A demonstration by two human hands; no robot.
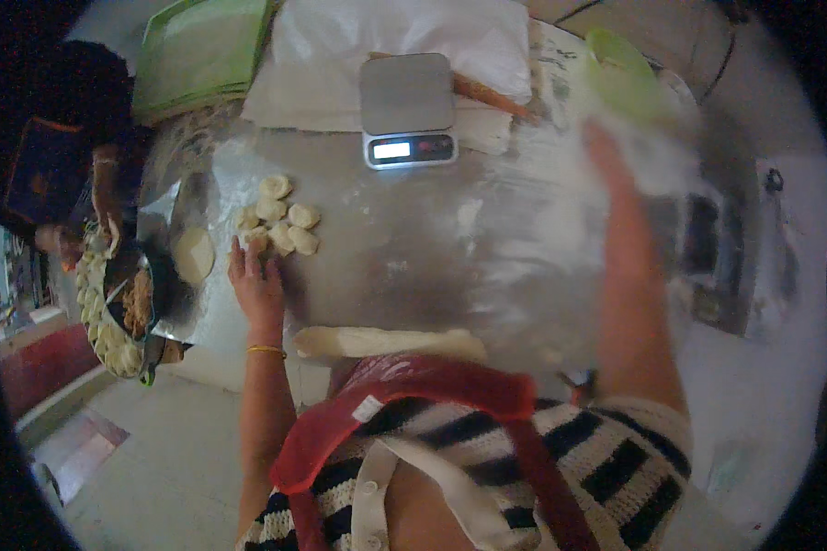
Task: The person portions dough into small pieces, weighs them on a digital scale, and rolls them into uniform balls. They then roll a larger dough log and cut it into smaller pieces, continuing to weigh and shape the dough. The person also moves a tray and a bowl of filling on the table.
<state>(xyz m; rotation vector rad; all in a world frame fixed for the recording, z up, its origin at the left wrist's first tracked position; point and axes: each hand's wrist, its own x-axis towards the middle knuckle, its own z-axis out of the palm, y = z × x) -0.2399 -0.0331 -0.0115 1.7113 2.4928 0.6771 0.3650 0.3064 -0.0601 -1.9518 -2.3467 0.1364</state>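
Note:
My left hand [256, 286] rests on the metal worktop, its fingertips at the lower edge of a cluster of small dough pieces [282, 237]; whether the fingers grip one is not clear. My right hand [603, 148] is stretched forward on the right, blurred, just below a light green bowl [624, 72]. What that hand touches cannot be made out. A long roll of dough [386, 342] lies along the near edge, in front of my red apron. Left of the cluster is a flat round dough wrapper [195, 255]. A digital scale [406, 96] with a lit display stands at the back middle.
At the left, a person's hands [107, 227] are over a tray of shaped dumplings [114, 344], beside a dark bowl of filling [138, 296]. Green trays [200, 48] stand back left. A wooden rolling pin [493, 98] and white sheeting [400, 27] lie behind the scale.

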